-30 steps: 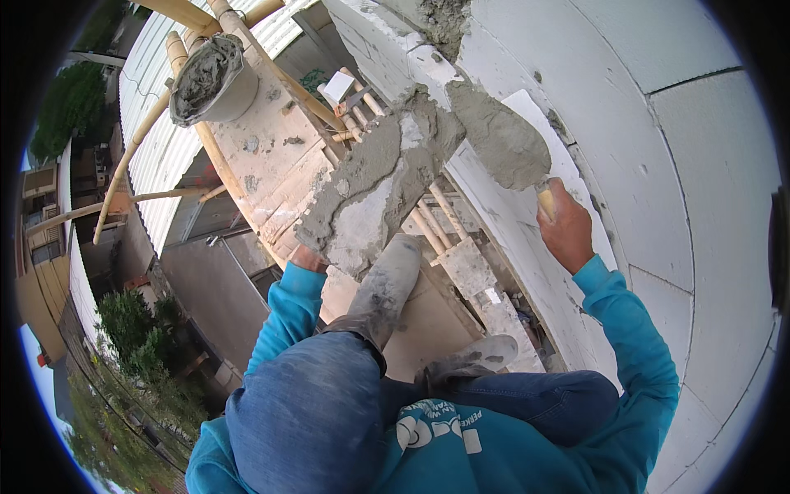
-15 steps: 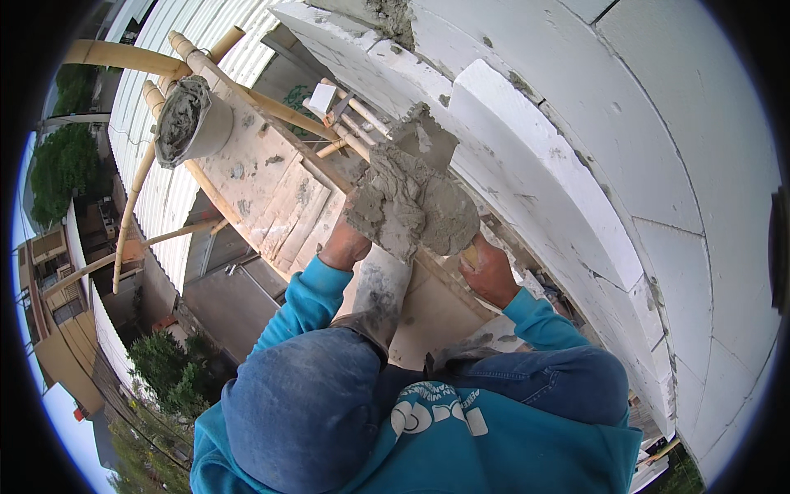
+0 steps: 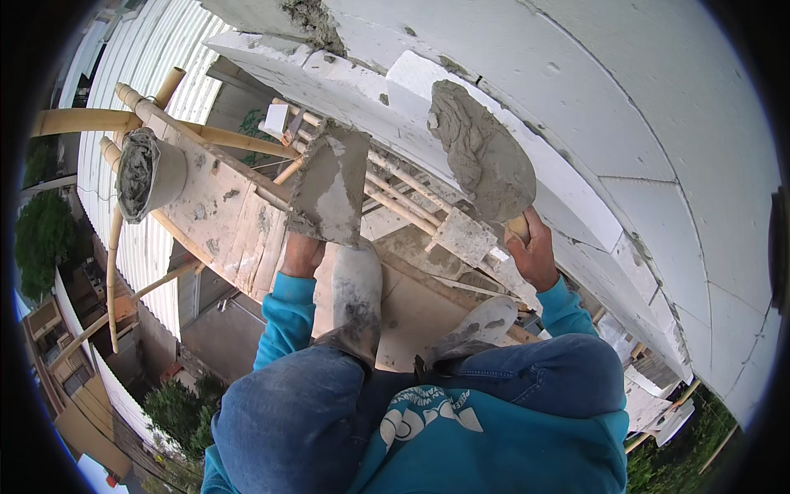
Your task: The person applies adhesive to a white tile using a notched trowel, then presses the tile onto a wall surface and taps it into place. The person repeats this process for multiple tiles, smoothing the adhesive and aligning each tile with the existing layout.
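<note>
My left hand (image 3: 303, 255) is closed around the near end of a flat hawk (image 3: 336, 193), whose face is smeared with a thin grey layer and has paler bare patches. In my right hand (image 3: 535, 255) is a trowel, gripped by its wooden handle (image 3: 517, 227). A thick heap of wet grey mortar (image 3: 477, 148) covers the trowel's blade, so the metal is mostly hidden. The loaded blade is in front of a white block wall (image 3: 609, 115), close to a raised white block strip (image 3: 568, 193); I cannot tell whether they touch.
Beneath me is a scaffold platform of worn planks (image 3: 247, 235), with bamboo poles (image 3: 234, 142) around it. A bucket of mortar (image 3: 171, 177) stands at its far left end. My boots (image 3: 358, 284) are on the planks. Through gaps by the wall, lower poles and boards show.
Trowel and hawk, close together before, are now apart. The mortar heap has gone from the hawk onto the trowel, which has moved up and right toward the wall. My view has shifted right.
</note>
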Available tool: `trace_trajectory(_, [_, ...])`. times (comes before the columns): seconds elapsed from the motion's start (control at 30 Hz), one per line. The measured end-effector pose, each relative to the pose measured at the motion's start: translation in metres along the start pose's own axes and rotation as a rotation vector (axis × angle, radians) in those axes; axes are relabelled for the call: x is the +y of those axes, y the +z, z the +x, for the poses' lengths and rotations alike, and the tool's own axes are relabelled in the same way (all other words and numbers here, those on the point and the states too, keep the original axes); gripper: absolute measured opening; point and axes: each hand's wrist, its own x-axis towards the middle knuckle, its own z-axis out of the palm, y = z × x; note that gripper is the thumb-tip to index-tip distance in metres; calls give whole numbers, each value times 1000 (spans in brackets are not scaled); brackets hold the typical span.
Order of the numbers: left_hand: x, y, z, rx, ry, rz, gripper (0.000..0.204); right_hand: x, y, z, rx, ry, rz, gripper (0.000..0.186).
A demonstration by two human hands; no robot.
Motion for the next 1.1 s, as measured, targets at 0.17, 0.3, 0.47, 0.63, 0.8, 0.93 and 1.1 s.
trace_trajectory(0.17, [3,3,-1,11,-22,-41,46,-22,-59,53,332,-204,-444,38])
trace_trajectory(0.3, [0,-3,3,-14,1,-27,46,-31,-46,85,356,-317,-823,40])
trace_trajectory(0.47, [-1,3,11,6,-21,-78,46,-29,2,121,-58,-29,-1236,37])
trace_trajectory(0.63, [1,-1,9,-1,-27,-83,48,-42,-9,122,-131,-161,-1279,25])
trace_trajectory(0.8, [-1,-10,13,-2,-2,-76,48,-34,-48,80,-218,-82,-1382,24])
trace_trajectory(0.93, [-3,-20,15,8,6,-89,47,-48,-80,42,-297,6,-1354,31])
trace_trajectory(1.1, [-1,-29,13,16,2,-86,47,-96,-87,42,-308,132,-1053,42])
